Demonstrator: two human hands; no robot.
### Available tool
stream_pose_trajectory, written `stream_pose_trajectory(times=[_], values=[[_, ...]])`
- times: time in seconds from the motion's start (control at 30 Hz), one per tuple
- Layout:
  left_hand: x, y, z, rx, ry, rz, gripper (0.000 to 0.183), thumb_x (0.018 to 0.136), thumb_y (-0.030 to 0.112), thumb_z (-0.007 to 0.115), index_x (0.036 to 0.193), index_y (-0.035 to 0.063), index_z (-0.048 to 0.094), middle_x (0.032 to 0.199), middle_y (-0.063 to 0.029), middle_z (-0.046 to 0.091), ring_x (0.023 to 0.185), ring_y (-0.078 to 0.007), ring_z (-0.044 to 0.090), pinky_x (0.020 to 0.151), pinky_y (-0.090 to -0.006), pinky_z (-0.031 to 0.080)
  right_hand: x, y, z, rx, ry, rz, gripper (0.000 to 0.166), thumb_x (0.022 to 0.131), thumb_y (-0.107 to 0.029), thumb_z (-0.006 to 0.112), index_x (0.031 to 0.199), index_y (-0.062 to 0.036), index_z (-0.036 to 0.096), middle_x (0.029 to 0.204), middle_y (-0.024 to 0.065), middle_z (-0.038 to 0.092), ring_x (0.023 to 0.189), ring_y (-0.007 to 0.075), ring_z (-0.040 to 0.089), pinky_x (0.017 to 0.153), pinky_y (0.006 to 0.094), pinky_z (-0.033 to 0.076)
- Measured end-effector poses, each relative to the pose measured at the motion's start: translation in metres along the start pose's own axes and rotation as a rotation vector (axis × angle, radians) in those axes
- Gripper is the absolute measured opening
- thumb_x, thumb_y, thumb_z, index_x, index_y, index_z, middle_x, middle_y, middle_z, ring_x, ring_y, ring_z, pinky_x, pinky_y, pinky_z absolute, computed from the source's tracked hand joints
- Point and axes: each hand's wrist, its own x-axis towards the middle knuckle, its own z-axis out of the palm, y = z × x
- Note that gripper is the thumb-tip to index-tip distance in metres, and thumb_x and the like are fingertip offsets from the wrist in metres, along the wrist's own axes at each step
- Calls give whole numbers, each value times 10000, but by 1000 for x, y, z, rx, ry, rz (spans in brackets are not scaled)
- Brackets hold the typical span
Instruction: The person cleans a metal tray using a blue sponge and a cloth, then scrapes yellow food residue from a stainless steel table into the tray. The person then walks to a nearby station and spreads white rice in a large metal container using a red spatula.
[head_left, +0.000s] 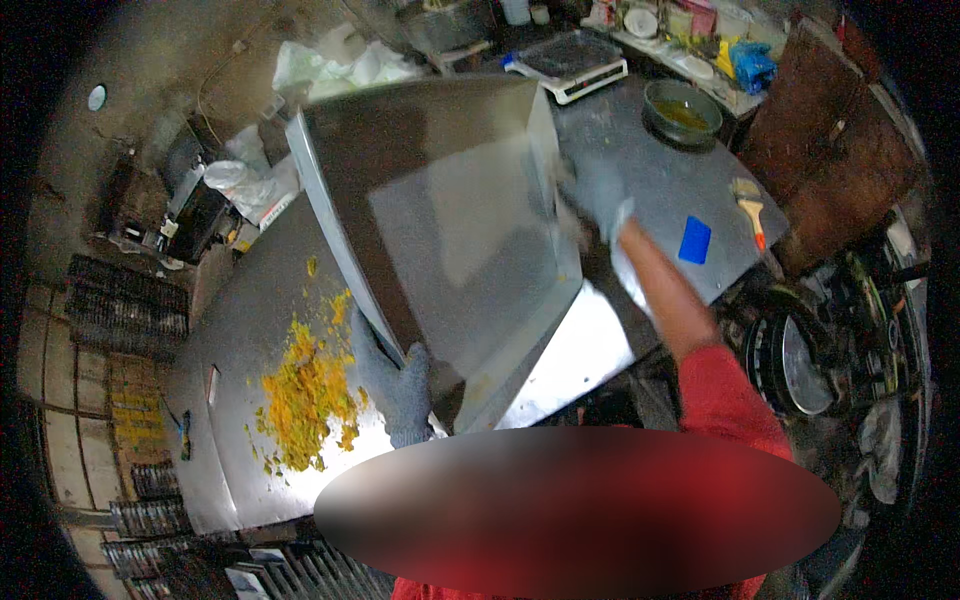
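Observation:
A deep rectangular metal tray (457, 210) is tilted over the steel table, its inside facing me. At its near left rim, my left hand (397, 382) in a grey knit glove grips the edge, thumb over the rim. My right hand (596, 191), in a pale glove and blurred, is at the outer right wall of the tray; its fingers are too smeared to show whether they grip. Left of the tray lies a loose heap of chopped orange and green pieces (307, 397), close to my left hand.
On the steel table (637, 112) are a blue scraper (695, 240), a flat brush (750, 210) and a metal bowl (682, 112) with yellowish contents. A digital scale (566, 64) stands at the back. Plastic bags (251, 180) lie left, black slatted crates (127, 307) further left.

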Motion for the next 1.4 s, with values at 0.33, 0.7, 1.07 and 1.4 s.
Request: stream_pose_trajectory(times=[0.33,0.7,1.07,1.4], values=[[-6,-14,2,-5,-40,36,795,751,124,749,1476,30,437,1333,-123,583,1195,-250,568,1029,-377,456,-126,21,85,-195,-343,33,425,939,-373,562,1131,-10,668,1005,250,697,926,429,675,836,502,519],[54,-34,-74,-382,70,-113,571,782,25,647,1343,17,545,1183,-76,652,1078,-193,615,956,-318,485,-22,-42,-157,707,189,-207,394,923,-123,597,1301,-13,593,1279,128,601,1200,264,559,1009,370,474],[54,19,-60,-407,270,128,495,768,-56,579,1262,-34,575,1195,-129,648,1079,-236,633,989,-375,490,-64,-316,-81,-167,-152,-980,239,759,-277,674,937,-118,690,857,93,683,782,310,670,726,442,512],[31,28,-90,-82,220,271,292,675,-90,592,898,28,740,1044,-173,690,998,-296,678,900,-350,504,47,-40,-59,675,291,-89,266,764,-71,693,1029,-56,678,1016,142,705,927,329,677,859,401,530]])
